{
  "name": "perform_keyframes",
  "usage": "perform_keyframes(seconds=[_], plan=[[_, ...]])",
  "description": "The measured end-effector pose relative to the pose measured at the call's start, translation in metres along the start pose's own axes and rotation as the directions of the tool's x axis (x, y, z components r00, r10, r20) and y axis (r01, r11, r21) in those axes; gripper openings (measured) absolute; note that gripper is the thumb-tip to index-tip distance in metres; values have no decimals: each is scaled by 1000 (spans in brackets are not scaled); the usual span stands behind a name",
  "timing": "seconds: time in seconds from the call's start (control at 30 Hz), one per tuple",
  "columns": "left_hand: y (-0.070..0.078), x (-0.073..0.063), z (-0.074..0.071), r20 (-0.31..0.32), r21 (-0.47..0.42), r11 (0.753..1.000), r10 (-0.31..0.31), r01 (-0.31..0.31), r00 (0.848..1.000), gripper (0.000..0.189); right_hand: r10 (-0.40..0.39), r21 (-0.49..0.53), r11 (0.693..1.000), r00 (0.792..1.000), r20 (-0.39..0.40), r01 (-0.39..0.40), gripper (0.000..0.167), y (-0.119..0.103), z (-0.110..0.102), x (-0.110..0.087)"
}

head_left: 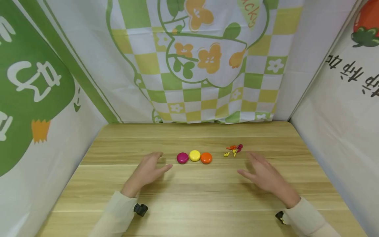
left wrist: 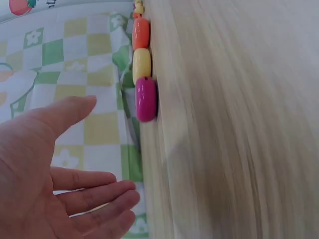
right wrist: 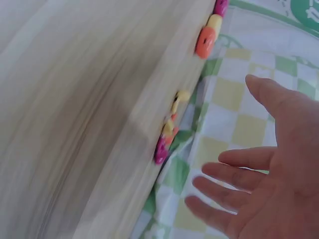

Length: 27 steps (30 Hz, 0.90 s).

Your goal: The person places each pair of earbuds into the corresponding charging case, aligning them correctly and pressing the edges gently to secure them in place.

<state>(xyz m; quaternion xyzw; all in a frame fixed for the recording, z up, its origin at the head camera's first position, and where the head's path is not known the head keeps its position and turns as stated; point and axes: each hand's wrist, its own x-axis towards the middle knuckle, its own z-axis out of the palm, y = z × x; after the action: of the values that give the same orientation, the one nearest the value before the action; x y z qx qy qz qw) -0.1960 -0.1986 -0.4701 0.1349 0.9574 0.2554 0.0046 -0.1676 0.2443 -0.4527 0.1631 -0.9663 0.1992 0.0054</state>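
Observation:
Three glossy rounded discs stand side by side on the wooden table: a magenta disc (head_left: 182, 158), a yellow disc (head_left: 194, 155) and an orange disc (head_left: 206, 158). To their right lies a loose cluster of small pieces (head_left: 234, 150) in orange, yellow and magenta, with round heads and short stems like earbuds. My left hand (head_left: 149, 171) is left of the magenta disc, fingers relaxed and apart, holding nothing. Just right of the small pieces, my right hand (head_left: 263, 172) is held with thumb and fingers spread, nothing in it. Both wrist views show the palms bare.
The wooden table (head_left: 189, 197) reaches back to a hanging cloth (head_left: 207, 98) with green and yellow checks. Printed cloth walls (head_left: 88, 95) close in both sides. A small black device (head_left: 140, 209) sits at the left wrist, another (head_left: 280, 217) at the right.

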Motion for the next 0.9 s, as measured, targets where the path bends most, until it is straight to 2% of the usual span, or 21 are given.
perform_keyframes(seconds=[0.13,0.23,0.47,0.63,0.77,0.9], plan=[[7,7,6,26,-61,997,-34,36,999,76,-36,127,991,998,-47,42,66,-14,6,8],[10,13,11,29,-97,994,-47,49,998,74,-48,217,974,998,-42,56,51,-23,13,15],[13,28,22,4,-126,991,-56,56,998,71,-12,407,913,999,47,-8,49,-50,29,33],[16,35,31,-14,-119,991,-59,57,998,69,-3,460,887,999,52,-21,40,-72,42,47],[19,40,36,-23,-112,992,-56,53,998,67,43,478,876,998,38,-56,32,-90,56,61],[21,43,39,-24,-120,990,-79,75,997,66,85,508,857,996,27,-87,23,-106,70,74]])
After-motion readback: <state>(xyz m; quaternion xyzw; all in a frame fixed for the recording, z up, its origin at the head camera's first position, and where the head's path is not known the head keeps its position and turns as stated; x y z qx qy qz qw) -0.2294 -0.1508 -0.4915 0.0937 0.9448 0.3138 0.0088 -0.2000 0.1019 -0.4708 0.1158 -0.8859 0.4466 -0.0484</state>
